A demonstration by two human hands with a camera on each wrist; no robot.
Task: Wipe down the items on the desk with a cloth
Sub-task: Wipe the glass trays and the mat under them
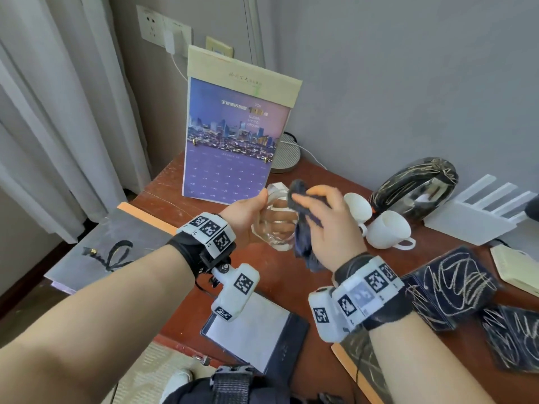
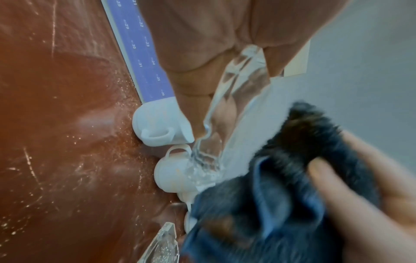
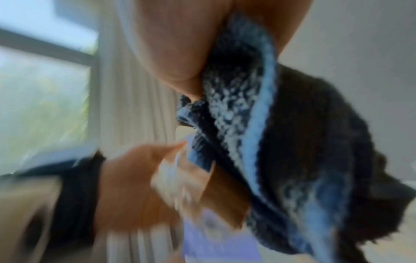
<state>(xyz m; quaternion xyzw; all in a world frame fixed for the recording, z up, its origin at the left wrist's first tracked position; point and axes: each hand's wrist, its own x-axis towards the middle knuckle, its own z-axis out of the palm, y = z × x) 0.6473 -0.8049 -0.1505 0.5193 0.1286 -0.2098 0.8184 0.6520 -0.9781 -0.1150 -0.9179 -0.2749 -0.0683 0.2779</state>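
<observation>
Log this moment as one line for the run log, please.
step: wiping glass | left hand: holds clear glass above desk | right hand: presses dark blue cloth on glass | white cups: untouched

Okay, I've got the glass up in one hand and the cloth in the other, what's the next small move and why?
Probably rub the cloth round the glass's rim and side. The left hand grips the clear glass, lifted off the desk, and the right hand holds the dark blue cloth bunched against its upper edge, so wiping can start there.
</observation>
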